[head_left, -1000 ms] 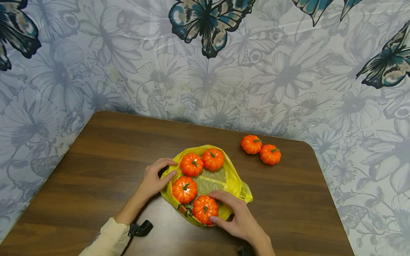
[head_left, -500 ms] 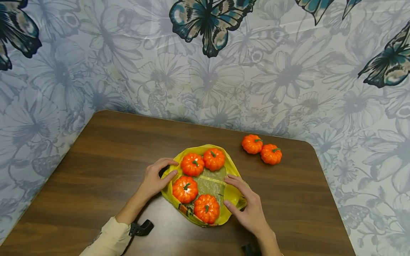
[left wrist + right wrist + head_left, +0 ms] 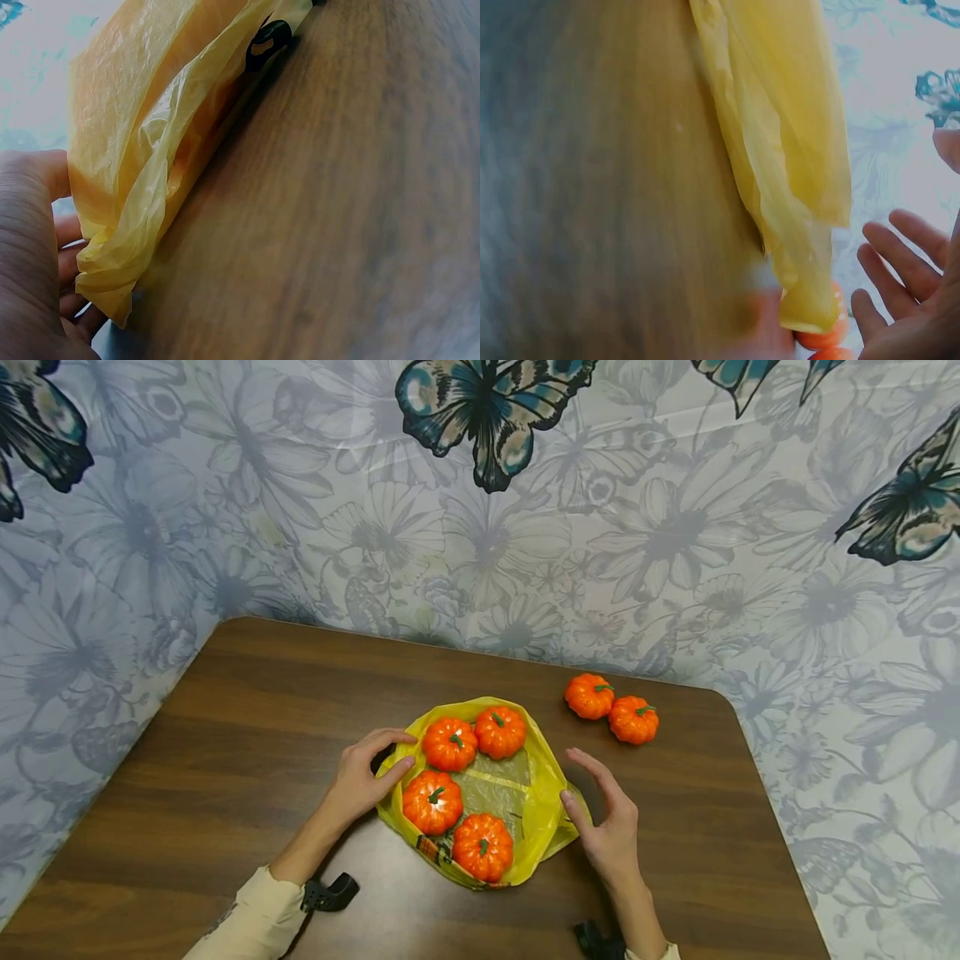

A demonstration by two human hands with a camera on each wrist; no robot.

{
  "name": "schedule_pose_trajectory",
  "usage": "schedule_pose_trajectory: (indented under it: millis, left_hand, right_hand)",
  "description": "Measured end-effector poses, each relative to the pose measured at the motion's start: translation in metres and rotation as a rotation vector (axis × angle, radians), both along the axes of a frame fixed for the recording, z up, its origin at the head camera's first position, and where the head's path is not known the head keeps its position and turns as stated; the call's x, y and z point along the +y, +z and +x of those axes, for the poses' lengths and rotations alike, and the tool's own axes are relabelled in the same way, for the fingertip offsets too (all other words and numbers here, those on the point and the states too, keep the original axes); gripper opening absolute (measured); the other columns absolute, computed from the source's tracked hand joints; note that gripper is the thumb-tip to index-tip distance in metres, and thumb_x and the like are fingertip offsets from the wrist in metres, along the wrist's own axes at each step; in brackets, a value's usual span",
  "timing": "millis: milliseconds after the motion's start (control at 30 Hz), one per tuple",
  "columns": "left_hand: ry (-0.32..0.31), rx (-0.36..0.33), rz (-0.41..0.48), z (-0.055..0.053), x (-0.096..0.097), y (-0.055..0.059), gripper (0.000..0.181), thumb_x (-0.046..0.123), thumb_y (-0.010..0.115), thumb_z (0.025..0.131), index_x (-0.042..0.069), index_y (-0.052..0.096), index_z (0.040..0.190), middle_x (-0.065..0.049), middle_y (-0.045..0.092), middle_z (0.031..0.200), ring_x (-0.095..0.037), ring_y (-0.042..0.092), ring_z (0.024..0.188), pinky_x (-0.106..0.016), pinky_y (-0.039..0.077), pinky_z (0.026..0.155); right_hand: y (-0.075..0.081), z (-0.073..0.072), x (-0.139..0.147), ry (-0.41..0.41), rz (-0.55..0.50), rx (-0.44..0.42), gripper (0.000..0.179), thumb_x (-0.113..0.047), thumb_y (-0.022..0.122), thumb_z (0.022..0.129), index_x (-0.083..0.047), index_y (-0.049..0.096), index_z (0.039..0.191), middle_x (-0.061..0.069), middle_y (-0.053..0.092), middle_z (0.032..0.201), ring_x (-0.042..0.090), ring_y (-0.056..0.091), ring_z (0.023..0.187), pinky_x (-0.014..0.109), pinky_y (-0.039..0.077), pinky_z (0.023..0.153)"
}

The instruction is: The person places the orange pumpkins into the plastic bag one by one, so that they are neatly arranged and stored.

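Observation:
A yellow plastic bag [image 3: 543, 806] lies with its mouth spread wide at the middle of the table. Inside it are several small orange pumpkins [image 3: 483, 847] with green stems. My left hand [image 3: 364, 778] holds the bag's left rim between thumb and fingers; in the left wrist view the bag [image 3: 150, 112] partly hides those fingers. Off the bag's right side, my right hand [image 3: 613, 827] has its fingers spread and holds nothing. In the right wrist view the right hand [image 3: 915, 292] is beside the bag's folded corner [image 3: 810, 292]. Two more pumpkins [image 3: 633, 720] sit together beyond it.
The brown wooden table [image 3: 300, 681] has a back edge close to a fabric backdrop [image 3: 660, 543] with flowers and butterflies. A black strap device [image 3: 330, 893] is on the left wrist, and another [image 3: 596, 939] on the right.
My right hand has let go of the front pumpkin inside the bag and moved right, out past the bag's rim. My left hand has stayed at the left rim.

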State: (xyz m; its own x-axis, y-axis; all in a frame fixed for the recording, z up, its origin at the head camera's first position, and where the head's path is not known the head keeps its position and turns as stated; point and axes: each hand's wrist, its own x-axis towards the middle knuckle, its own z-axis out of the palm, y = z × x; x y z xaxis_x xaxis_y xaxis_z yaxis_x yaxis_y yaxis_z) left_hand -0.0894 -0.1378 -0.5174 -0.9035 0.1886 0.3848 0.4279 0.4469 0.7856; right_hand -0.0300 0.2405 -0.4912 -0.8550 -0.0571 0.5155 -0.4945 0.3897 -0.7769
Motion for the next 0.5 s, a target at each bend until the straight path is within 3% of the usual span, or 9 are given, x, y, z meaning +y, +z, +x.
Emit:
schedule_pose_trajectory:
  millis: [100,233,333,500]
  left_hand:
    - [0.003,-0.009,-0.006,0.0,-0.001,0.001,0.026,0.015,0.083,0.09,0.013,0.078,0.115,-0.004,0.076,0.122,-0.026,0.069,0.121,-0.031,0.049,0.11]
    - [0.003,-0.02,-0.013,0.001,0.0,0.002,0.025,0.016,0.083,0.09,0.013,0.078,0.115,-0.005,0.076,0.122,-0.025,0.069,0.121,-0.039,0.051,0.109]
    - [0.001,-0.018,-0.008,0.001,-0.001,0.002,0.025,0.016,0.083,0.09,0.012,0.078,0.114,-0.005,0.076,0.122,-0.026,0.069,0.12,-0.036,0.05,0.109]
    - [0.003,-0.008,-0.006,0.0,-0.002,0.0,0.025,0.015,0.084,0.089,0.013,0.078,0.114,-0.005,0.076,0.122,-0.027,0.07,0.119,-0.03,0.049,0.109]
  right_hand:
    - [-0.002,-0.004,0.004,-0.027,-0.041,-0.001,0.055,0.013,0.073,0.088,0.005,0.06,0.141,0.026,0.065,0.139,0.035,0.057,0.137,0.027,0.036,0.122]
    - [0.011,-0.005,0.004,-0.073,-0.084,0.005,0.049,0.012,0.072,0.09,0.007,0.062,0.138,0.029,0.066,0.135,0.038,0.058,0.134,0.029,0.039,0.121]
    - [0.013,-0.009,0.01,-0.169,-0.123,0.032,0.041,0.011,0.071,0.092,0.008,0.065,0.132,0.029,0.069,0.13,0.035,0.063,0.129,0.029,0.042,0.119]
    - [0.0,-0.02,0.034,-0.379,-0.199,0.085,0.031,0.004,0.072,0.095,0.005,0.071,0.125,0.026,0.072,0.124,0.025,0.068,0.123,0.029,0.047,0.114]
